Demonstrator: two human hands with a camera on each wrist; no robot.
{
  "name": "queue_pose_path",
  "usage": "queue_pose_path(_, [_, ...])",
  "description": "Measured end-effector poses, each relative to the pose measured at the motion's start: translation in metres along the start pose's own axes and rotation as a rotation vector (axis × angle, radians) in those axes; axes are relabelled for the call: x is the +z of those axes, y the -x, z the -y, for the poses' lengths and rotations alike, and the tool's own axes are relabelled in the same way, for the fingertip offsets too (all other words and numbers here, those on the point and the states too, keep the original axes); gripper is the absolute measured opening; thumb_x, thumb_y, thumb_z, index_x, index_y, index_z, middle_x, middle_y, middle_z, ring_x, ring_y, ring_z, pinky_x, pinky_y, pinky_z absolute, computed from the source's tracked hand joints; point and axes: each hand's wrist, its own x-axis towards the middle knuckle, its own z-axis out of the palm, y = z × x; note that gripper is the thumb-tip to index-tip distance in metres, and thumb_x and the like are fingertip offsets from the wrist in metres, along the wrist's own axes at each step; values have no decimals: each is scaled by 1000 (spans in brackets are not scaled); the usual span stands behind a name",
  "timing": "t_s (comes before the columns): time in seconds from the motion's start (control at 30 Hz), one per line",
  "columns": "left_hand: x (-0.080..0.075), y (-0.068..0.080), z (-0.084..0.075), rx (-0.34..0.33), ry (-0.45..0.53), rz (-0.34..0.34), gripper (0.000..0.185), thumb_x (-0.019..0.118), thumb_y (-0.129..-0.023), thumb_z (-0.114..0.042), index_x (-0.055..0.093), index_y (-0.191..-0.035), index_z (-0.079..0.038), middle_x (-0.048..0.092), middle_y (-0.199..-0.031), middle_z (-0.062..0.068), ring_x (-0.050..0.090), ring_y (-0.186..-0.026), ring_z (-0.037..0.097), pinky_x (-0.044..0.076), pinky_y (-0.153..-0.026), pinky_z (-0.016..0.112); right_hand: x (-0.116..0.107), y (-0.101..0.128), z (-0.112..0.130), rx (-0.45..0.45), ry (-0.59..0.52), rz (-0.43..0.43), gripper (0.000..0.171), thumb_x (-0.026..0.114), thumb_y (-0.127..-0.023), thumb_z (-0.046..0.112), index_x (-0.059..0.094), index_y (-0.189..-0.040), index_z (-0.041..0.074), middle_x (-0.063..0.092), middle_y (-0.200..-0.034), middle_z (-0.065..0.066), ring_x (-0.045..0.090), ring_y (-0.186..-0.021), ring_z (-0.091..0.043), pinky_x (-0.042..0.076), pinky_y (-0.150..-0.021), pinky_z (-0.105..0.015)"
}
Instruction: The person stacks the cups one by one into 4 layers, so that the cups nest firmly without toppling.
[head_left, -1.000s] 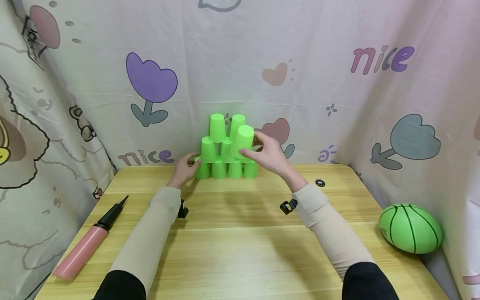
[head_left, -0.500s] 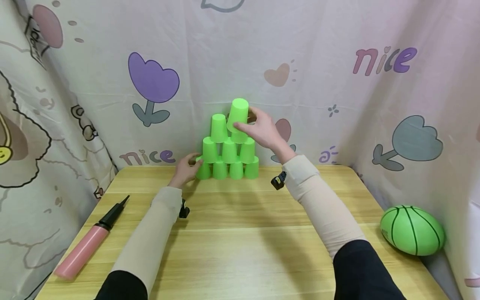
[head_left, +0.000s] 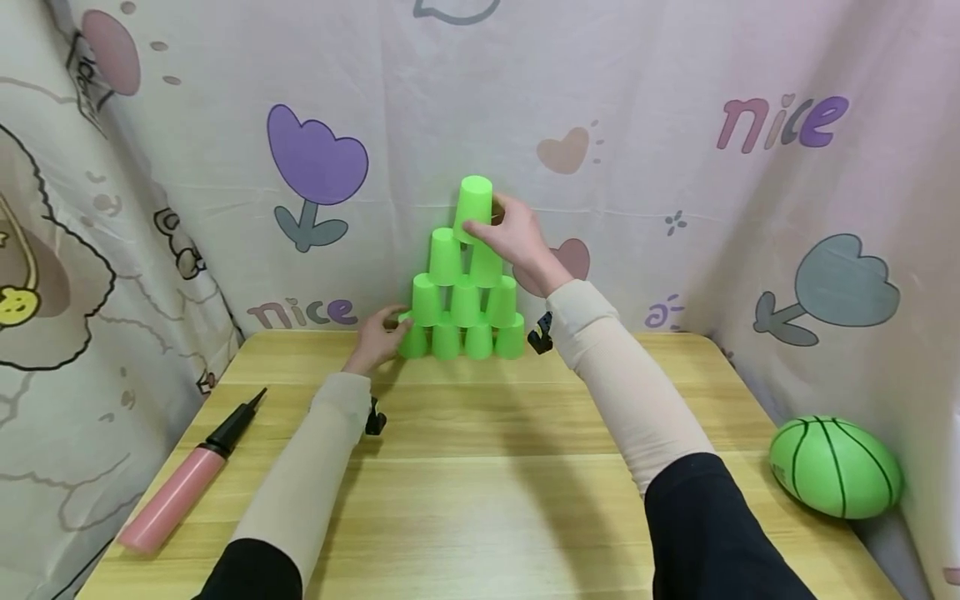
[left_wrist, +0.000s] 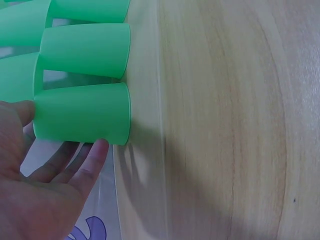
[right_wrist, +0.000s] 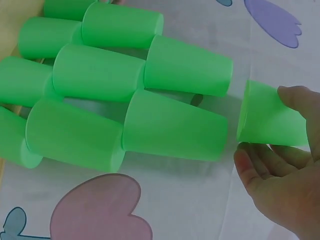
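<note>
Inverted green plastic cups (head_left: 465, 302) stand stacked in three tiers against the back curtain. Above the top tier, my right hand (head_left: 517, 237) grips another upside-down cup (head_left: 474, 204) between thumb and fingers. In the right wrist view, a gap shows between the rim of the held cup (right_wrist: 267, 117) and the top-tier cups (right_wrist: 175, 125). My left hand (head_left: 378, 337) is at the left end of the bottom row. In the left wrist view, its thumb and extended fingers touch the end cup (left_wrist: 82, 115), and some fingers are partly hidden beside it.
A pink hand pump (head_left: 176, 500) with a black nozzle lies at the table's left. On the right edge sits a green ball (head_left: 836, 467) with black lines. A printed curtain (head_left: 637, 75) hangs close behind the wooden table (head_left: 450, 517).
My right hand has raised the cup from beside the second tier, up and slightly left, to above the top tier. The left hand stays at the bottom-left cup.
</note>
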Motion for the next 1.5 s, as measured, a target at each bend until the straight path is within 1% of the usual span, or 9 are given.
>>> queue_pose_path(0.1, [1, -1, 0, -3, -4, 3, 53, 53, -111, -35, 44, -159, -13, 55, -149, 28, 56, -134, 43, 63, -95, 49, 3, -6, -1, 4, 13, -14, 39, 74, -97, 33, 67, -128, 10, 73, -123, -10, 68, -113, -23, 58, -96, -35])
queue_pose_path(0.27, [1, -1, -1, -12, -4, -5, 53, 54, -111, -35, 46, -159, -14, 56, -148, 28, 57, -134, 43, 62, -96, 50, 7, -14, -1, 19, 30, -31, 34, 74, -97, 33, 69, -122, 10, 74, -118, -10, 68, -106, -21, 58, -90, -34])
queue_pose_path(0.5, [1, -1, -1, -8, -12, -10, 52, 53, -111, -35, 46, -159, -14, 55, -148, 28, 56, -135, 42, 61, -98, 52, 12, -23, -2, 74, 60, -28, 37, 74, -97, 35, 69, -124, 9, 74, -118, -11, 66, -106, -21, 58, -93, -34])
queue_pose_path(0.7, [0, 0, -4, -11, -2, -10, 52, 54, -111, -33, 46, -159, -14, 57, -147, 28, 57, -133, 42, 62, -96, 50, 13, -27, -3, 76, 87, -27, 38, 73, -97, 34, 69, -124, 7, 74, -118, -11, 65, -104, -21, 57, -92, -34])
queue_pose_path(0.9, [1, -1, -2, -15, -3, -12, 52, 54, -111, -34, 46, -158, -15, 56, -148, 27, 57, -133, 42, 62, -97, 51, 13, -27, -4, 61, 77, -18, 42, 73, -99, 32, 67, -131, 6, 74, -119, -14, 67, -106, -24, 59, -93, -35])
queue_pose_path(1.07, [2, -2, -1, -17, 0, -15, 52, 54, -111, -34, 46, -158, -14, 56, -148, 27, 56, -134, 42, 61, -99, 53, 13, -28, -4, 84, 65, 0, 48, 73, -99, 33, 65, -139, 8, 74, -123, -12, 68, -110, -23, 59, -96, -34])
queue_pose_path(1.27, [1, -2, -1, -24, 0, -20, 51, 55, -111, -34, 47, -158, -15, 57, -147, 27, 58, -132, 42, 64, -91, 47, 14, -28, -3, 93, 36, 3, 44, 74, -99, 34, 67, -134, 9, 73, -121, -12, 66, -108, -22, 57, -94, -34])
queue_pose_path(1.5, [2, -1, -2, -28, 16, -13, 52, 55, -111, -33, 46, -159, -16, 57, -147, 27, 58, -132, 41, 64, -90, 45, 15, -27, -1, 112, -2, 20, 43, 74, -99, 35, 67, -132, 10, 73, -122, -11, 66, -109, -21, 57, -94, -34])
